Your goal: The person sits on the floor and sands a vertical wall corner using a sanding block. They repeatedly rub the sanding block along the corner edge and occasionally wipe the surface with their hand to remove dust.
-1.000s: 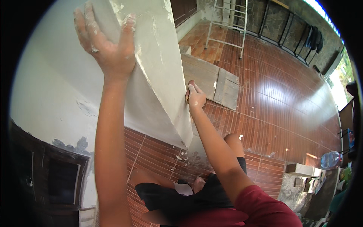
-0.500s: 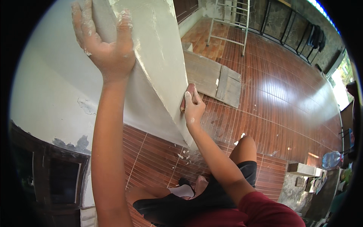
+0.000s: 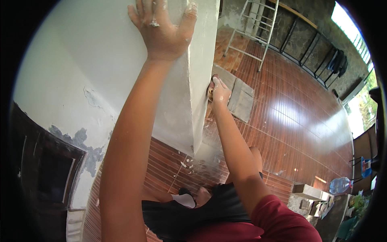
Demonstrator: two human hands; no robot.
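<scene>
My left hand (image 3: 165, 32) lies against the white plastered wall (image 3: 165, 97) beside its corner, fingers spread and marked with white plaster. Further down, on the other face of that corner, my right hand (image 3: 221, 92) grips a small reddish-brown sanding block (image 3: 210, 87). The block is pressed flat to the narrow wall face (image 3: 201, 68), partly covered by my fingers. White dust coats the right fingertips too. A sharp vertical edge runs between the two hands.
A weathered wooden board (image 3: 243, 97) lies on the reddish tiled floor (image 3: 282, 133) beyond my right hand. A metal ladder (image 3: 246, 50) stands farther back. White flakes (image 3: 183, 164) lie below the corner. A plastic bottle (image 3: 340, 185) is at the right, a dark-framed opening (image 3: 48, 169) at the left.
My right hand has slid the sanding block farther up and away along the wall face. The view has shifted; my left hand still rests by the corner.
</scene>
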